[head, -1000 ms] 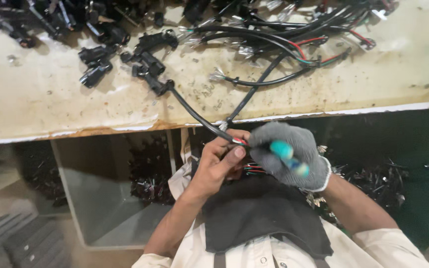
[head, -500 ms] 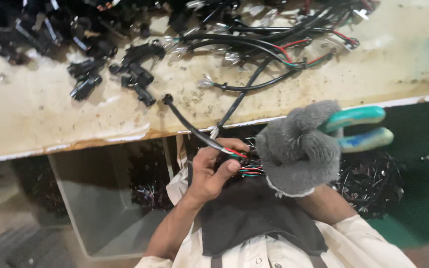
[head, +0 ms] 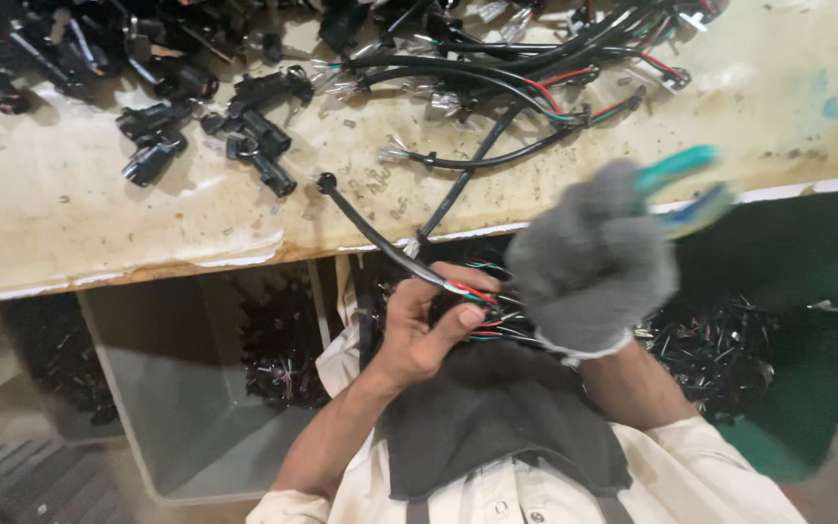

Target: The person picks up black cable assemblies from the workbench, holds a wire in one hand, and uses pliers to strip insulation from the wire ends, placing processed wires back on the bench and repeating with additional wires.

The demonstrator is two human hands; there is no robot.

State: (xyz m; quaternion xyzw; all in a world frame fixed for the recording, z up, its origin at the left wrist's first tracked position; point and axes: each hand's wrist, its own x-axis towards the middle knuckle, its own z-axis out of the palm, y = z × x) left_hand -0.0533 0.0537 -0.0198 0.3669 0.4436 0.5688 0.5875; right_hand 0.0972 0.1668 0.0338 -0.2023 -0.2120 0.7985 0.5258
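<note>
A: What's the left hand (head: 429, 325) doing?

B: It's bare, held just below the near edge of the workbench (head: 99, 209). Thumb and fingers are pinched together on a black sheathed cable (head: 380, 238) right where the sheath ends and thin red, green and white wires (head: 482, 325) fan out.

A: And where does that cable run?

B: From the pinch it climbs up and to the left over the bench edge, and its black end lies on the bench top, just right of a small cluster of black plastic connectors (head: 244, 136).

A: The right hand?

B: The right hand (head: 589, 262) wears a grey knitted glove and is blurred. It is closed around a hand tool with teal handles (head: 681, 189); the handles stick out to the right, slightly spread. The tool's head is hidden behind the glove, so I cannot tell whether it touches the wires.

A: How close are the two hands?

B: Just beside each other, the loose wire ends between them.

A: Anything else around?

B: More black cables with coloured wire ends (head: 535, 82) lie tangled on the far right of the bench. Below the bench, a grey bin (head: 162, 427) sits to the left, and a heap of dark cable pieces (head: 720, 349) lies to the right.
</note>
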